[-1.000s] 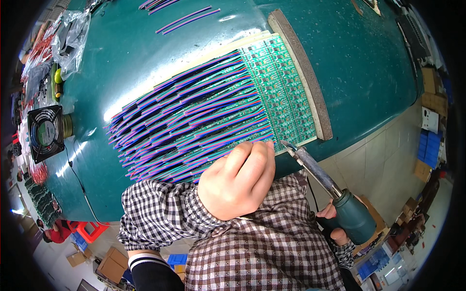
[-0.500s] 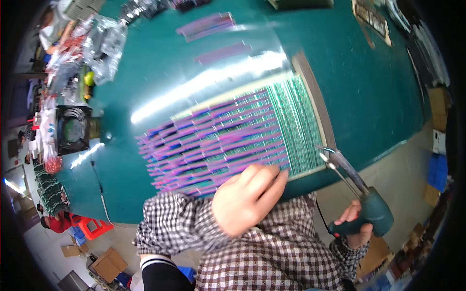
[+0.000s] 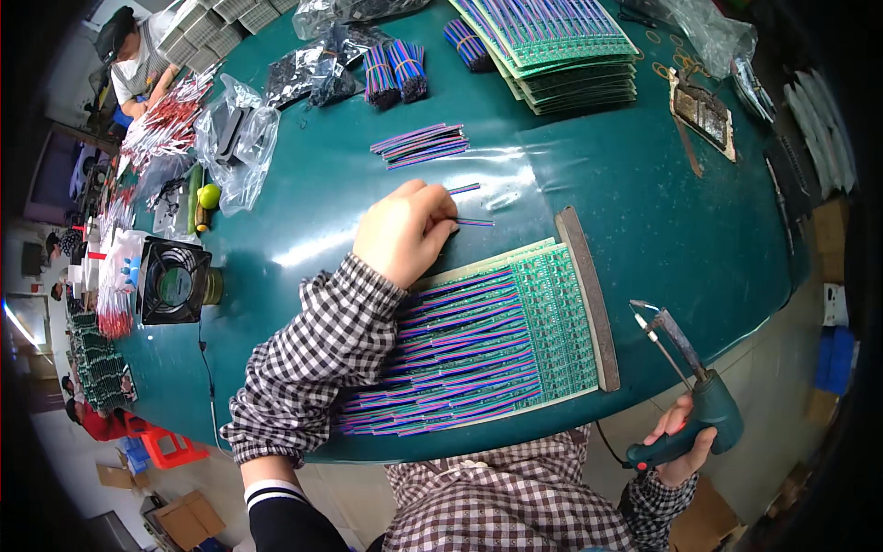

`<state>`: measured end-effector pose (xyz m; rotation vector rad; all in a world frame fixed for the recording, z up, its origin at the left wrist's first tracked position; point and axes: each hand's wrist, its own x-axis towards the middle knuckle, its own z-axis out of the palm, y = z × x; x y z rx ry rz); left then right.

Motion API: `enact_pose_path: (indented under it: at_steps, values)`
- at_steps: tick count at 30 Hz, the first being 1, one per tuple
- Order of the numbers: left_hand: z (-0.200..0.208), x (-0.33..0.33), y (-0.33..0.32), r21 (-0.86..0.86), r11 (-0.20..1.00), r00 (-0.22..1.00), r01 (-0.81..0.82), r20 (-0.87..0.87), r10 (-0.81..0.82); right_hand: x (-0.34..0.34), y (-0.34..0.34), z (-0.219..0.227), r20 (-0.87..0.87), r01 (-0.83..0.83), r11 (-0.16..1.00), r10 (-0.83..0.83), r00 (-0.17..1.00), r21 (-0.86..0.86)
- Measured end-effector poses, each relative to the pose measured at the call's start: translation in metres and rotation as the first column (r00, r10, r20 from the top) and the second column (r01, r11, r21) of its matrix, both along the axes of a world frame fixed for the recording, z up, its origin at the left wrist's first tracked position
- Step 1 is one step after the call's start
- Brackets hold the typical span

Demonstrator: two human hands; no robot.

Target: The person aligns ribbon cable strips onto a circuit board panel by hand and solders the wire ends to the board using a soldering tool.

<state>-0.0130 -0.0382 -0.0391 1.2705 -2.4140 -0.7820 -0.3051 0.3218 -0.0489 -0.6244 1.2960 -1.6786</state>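
My left hand (image 3: 405, 230) is closed in a pinch above the far edge of a green circuit board panel (image 3: 556, 322). A short strip of coloured ribbon wire (image 3: 476, 222) sticks out from its fingertips. Another wire strip (image 3: 465, 188) shows beside the knuckles; whether it is held too, I cannot tell. Rows of blue, pink and black wires (image 3: 460, 359) cover much of the panel, partly hidden by my left sleeve. At the lower right, my right hand (image 3: 681, 442) is wrapped round a dark green soldering gun (image 3: 717, 414), its tip raised right of the panel.
A grey bar (image 3: 589, 304) lies along the panel's right edge. Beyond my left hand is a loose wire pile (image 3: 421, 145), with banded wire bundles (image 3: 395, 72) and stacked boards (image 3: 561, 55) farther back. A small fan (image 3: 175, 283) stands left; a tray of dark residue (image 3: 704, 115) lies right.
My left hand has moved from the panel's near edge to beyond its far edge and now pinches a wire strip. The soldering gun stays in my right hand. The view has shifted.
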Motion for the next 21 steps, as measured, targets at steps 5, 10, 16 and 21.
enact_pose_path:
  at_steps: [5,10,16,21]
  values:
    - [-0.007,-0.001,-0.028,0.040,0.961,0.961,0.273,-0.047,-0.271,-0.001,-0.007,0.002,0.038,-0.045,0.999,0.044,0.998,0.023]
    - [-0.007,0.002,-0.021,-0.154,0.914,0.921,0.376,-0.051,-0.387,0.003,0.001,0.002,0.102,-0.012,0.998,0.005,0.995,0.061]
    - [0.065,-0.010,0.088,0.527,0.848,0.951,0.051,-0.285,0.121,0.001,0.021,-0.003,0.060,-0.007,0.999,0.005,0.998,0.033]
    - [0.027,-0.019,0.158,0.213,0.938,0.928,0.275,-0.316,-0.200,0.008,0.021,-0.010,0.075,-0.069,0.997,0.070,0.995,-0.020]
